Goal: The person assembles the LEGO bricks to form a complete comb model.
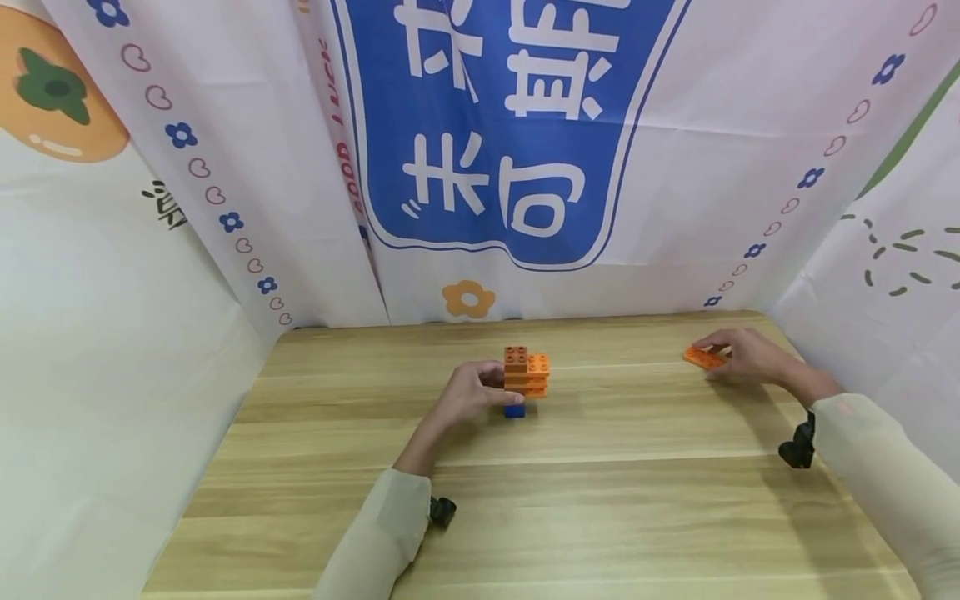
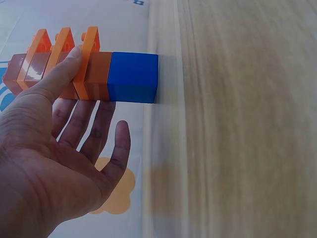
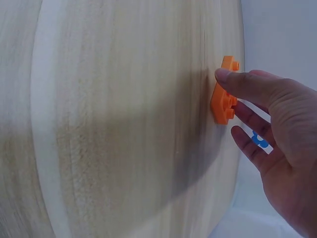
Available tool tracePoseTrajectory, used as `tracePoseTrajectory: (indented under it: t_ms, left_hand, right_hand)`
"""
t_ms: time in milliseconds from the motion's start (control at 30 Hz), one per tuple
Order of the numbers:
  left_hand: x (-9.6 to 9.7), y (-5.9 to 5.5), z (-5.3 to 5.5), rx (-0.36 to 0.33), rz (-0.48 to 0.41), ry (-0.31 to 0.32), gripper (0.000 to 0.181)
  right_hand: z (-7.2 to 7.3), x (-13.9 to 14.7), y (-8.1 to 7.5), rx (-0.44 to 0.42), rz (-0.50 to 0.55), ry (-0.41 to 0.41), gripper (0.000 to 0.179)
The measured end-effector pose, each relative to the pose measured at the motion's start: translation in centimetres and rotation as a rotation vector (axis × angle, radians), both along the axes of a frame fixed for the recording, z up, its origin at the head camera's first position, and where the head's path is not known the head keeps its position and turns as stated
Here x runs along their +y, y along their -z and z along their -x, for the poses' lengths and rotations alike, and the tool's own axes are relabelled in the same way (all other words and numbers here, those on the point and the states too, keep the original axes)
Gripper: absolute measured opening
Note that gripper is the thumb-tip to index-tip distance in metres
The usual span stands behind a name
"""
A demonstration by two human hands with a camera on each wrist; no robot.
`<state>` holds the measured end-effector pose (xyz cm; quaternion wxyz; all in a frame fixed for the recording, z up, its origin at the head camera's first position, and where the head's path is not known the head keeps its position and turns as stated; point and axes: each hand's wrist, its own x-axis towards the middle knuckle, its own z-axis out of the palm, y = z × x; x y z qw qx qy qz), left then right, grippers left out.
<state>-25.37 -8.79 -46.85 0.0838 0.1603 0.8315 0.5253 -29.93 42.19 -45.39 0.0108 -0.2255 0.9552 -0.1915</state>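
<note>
Near the middle of the table stands an upright tower of toy building bricks: a blue brick at the bottom, brown bricks above it and several thin orange plates jutting out to the right between them. My left hand holds this tower from its left side, thumb on the near face and fingers behind, as the left wrist view shows. At the far right of the table my right hand pinches a flat orange studded plate between thumb and fingers. That plate is at the table surface, studs up.
The wooden table carries the tower and the orange plate. A white printed cloth with a blue panel hangs behind its far edge, and more cloth hangs at both sides. A small black device is worn on each wrist.
</note>
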Motion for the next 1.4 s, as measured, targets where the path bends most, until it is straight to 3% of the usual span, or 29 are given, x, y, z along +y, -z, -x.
tracePoseTrajectory:
  t_ms: [600,1400]
  left_hand:
    - [0.2,0.0,-0.1,-0.001,0.001,-0.002,0.034]
    - [0.1,-0.1,-0.1,-0.003,0.003,-0.003,0.033]
  right_hand:
    - [-0.4,-0.1,1.1,0.060,0.038,-0.005,0.043]
    - [-0.1,-1.0,0.9,0.039,0.039,-0.003,0.041]
